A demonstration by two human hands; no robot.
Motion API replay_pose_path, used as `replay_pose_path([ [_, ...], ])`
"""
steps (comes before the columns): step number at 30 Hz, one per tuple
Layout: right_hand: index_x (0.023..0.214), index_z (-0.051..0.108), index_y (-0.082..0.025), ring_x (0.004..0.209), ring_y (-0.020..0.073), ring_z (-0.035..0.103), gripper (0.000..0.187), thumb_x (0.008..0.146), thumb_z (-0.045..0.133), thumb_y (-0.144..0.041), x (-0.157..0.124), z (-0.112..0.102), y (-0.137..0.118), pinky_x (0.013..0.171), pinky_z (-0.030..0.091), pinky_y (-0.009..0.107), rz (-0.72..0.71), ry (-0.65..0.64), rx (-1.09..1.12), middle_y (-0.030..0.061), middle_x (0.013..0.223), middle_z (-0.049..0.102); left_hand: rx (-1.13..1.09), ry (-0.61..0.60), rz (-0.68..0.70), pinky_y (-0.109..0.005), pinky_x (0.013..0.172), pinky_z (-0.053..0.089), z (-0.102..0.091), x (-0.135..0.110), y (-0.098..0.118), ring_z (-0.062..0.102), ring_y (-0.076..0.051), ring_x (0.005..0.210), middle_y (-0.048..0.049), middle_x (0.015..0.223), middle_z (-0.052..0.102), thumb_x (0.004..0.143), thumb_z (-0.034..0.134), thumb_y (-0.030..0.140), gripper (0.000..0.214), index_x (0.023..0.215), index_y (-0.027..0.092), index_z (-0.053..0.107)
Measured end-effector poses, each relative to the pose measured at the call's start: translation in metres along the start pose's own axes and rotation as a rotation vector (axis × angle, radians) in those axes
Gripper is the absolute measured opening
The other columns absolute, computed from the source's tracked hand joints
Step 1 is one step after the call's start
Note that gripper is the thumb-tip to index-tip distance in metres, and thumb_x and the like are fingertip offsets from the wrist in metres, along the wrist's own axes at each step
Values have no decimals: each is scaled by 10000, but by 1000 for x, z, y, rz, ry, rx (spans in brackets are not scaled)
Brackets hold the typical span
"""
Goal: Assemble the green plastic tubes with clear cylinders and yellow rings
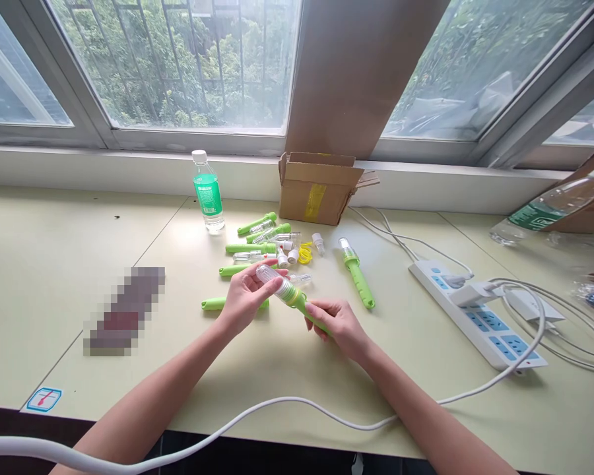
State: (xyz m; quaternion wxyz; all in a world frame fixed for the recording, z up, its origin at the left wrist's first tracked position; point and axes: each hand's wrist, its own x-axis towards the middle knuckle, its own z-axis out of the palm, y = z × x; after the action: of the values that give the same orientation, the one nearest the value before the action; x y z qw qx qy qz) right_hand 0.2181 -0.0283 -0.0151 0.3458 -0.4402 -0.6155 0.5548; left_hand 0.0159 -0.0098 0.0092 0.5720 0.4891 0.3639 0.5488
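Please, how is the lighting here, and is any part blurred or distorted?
All head view: daylight through the hazy window; soft shadow on the table below left hand and right hand; green stick fairly sharp; coarse pixel blocks hiding a patch at left; slanting window frame, perhaps wide-lens distortion.

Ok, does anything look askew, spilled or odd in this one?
The white cable looks awkward: from the power strip it trails over the front of the desk, behind the right forearm and across the left forearm. The far-right clear bottle looks slanted, possibly lens distortion. I see no spill.
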Motion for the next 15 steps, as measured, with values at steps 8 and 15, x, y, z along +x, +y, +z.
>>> replay_pose_path([
  [8,1032,693,-174,636,162,575,252,851,588,-314,2,-1,15,595,442,267,-494,413,-666,62,776,666,-21,70,-66,-355,849,531,1,3,-9,658,-198,878,-69,919,702,702,730,424,392,976,152,663],
  [15,1058,672,-176,661,175,614,238,871,577,-289,2,-4,18,626,458,267,-611,427,-813,84,812,695,-39,64,-91,-326,846,516,-1,2,-7,640,-162,812,-54,854,676,709,729,407,353,935,148,648],
])
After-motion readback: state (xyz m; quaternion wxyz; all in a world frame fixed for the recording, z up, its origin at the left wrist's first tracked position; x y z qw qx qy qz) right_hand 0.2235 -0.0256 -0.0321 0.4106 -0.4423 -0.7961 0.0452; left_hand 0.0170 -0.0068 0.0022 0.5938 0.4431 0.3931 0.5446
